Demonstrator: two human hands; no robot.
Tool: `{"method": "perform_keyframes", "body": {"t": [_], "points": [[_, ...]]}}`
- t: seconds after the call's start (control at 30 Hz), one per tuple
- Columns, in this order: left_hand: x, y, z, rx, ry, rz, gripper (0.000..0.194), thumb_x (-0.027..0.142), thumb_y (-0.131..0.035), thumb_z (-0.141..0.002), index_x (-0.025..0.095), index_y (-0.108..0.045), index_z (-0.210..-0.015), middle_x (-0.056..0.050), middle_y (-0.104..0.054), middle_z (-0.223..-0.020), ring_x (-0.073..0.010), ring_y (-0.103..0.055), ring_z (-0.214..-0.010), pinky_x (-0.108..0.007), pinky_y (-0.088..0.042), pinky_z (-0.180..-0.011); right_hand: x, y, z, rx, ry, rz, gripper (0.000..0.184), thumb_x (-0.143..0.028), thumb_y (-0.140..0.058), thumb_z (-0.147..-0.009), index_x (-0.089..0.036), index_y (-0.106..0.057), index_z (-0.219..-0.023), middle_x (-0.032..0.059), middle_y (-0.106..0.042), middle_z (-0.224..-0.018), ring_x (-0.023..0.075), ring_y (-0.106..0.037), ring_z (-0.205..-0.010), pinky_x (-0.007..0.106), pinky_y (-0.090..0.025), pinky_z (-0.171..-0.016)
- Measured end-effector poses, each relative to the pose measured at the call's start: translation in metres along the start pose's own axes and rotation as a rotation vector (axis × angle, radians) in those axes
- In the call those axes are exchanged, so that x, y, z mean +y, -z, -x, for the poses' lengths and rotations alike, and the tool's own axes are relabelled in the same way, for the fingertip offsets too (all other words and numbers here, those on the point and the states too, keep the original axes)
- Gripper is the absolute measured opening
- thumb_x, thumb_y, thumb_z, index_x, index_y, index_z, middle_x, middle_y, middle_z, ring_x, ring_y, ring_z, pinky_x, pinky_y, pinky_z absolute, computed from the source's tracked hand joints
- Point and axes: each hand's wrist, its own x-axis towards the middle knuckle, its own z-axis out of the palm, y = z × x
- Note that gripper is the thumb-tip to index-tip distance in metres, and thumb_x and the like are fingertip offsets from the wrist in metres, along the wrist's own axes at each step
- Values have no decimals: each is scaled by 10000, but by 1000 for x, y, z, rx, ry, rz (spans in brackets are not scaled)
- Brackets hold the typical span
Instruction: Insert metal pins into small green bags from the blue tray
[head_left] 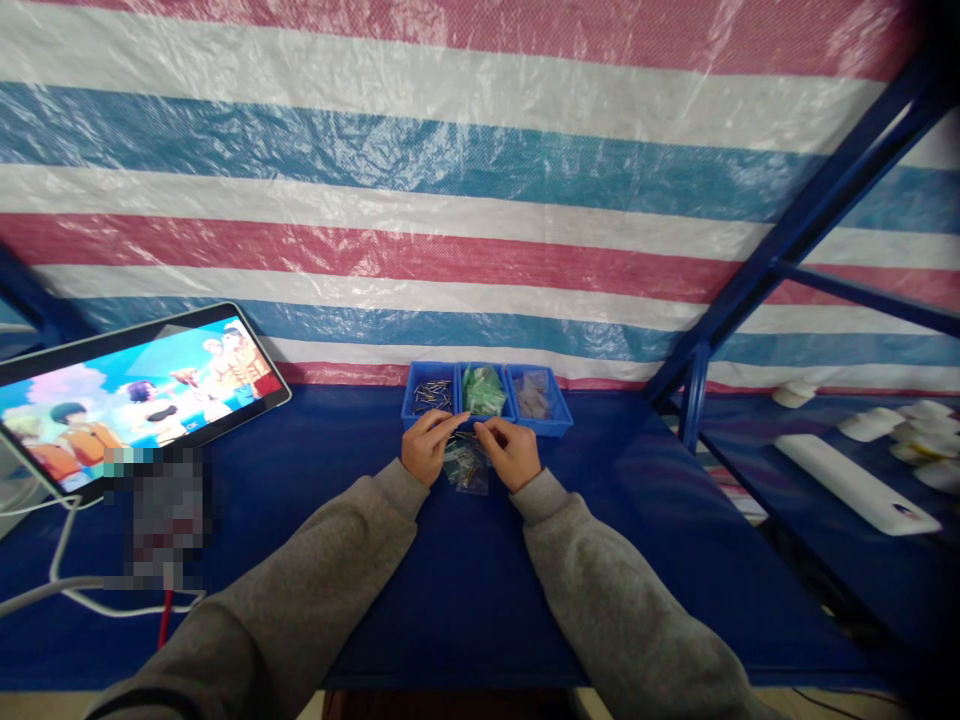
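My left hand [427, 448] and my right hand [513, 454] face each other just in front of a row of blue bins. Thumb and fingers are pressed together on both, with the fingertips a small gap apart. Whatever they pinch is too small to make out. Below and between them lies a pile of small clear plastic bags [471, 474] with bits of hardware inside. The left bin [407, 400] holds metal screws [433, 395], the middle one green plastic pieces or packets [484, 391], and the right bin [559, 418] translucent whitish pieces [532, 396].
A tablet [150, 400] playing a cartoon leans at the left, near white cables [64, 545] and a blurred-out item [169, 515]. A blue metal frame [750, 265] rises at the right. Beyond it are a long white object [855, 485] and white rolls [926, 430]. Striped sheeting [450, 200] hangs behind.
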Motion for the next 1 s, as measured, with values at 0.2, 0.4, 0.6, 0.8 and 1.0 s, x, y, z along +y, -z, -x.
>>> {"method": "perform_keyframes", "body": {"t": [0.2, 0.4, 0.6, 0.8, 1.0], "points": [[1, -4, 3, 34, 118, 25, 245, 259, -474, -886, 166, -599, -1075, -17, -665, -752, -76, -577, -547, -189, -488, -598, -2, 1, 0, -32, 4, -39, 293, -373, -444, -875, -170, -623, -763, -12, -555, -555, 107, -494, -493, 226, -369, -540], [2, -4, 4, 26, 177, 10, 214, 286, -505, -869, 158, -590, -1019, -5, -672, -752, -80, -613, -575, -167, -479, -595, -2, -2, 2, -108, 9, -106, 239, -393, -505, -838, -184, -622, -834, -28, -518, -527, 109, -468, -471, 226, -374, -517], [1, -4, 3, 7, 149, 8, 184, 283, -493, -875, 156, -598, -957, -20, -679, -843, -88, -640, -659, -165, -486, -643, 2, -4, 3, -191, -2, -145, 198, -370, -485, -844, -194, -561, -795, -43, -483, -529, 100, -438, -462, 215, -340, -490], [2, -3, 3, 35, 117, 6, 162, 262, -509, -863, 160, -599, -952, -25, -676, -836, -87, -627, -632, -177, -493, -630, -2, -1, 1, -294, 63, -124, 308, -328, -416, -872, -182, -493, -612, -35, -459, -524, 98, -429, -500, 213, -324, -524], [8, -2, 0, 65, 89, 64, 126, 231, -545, -839, 145, -612, -903, -41, -656, -810, -103, -621, -668, -200, -504, -642, -1, -1, 1, -238, 10, -107, 356, -326, -379, -895, -184, -477, -584, -34, -457, -480, 98, -437, -486, 209, -322, -513]]}}
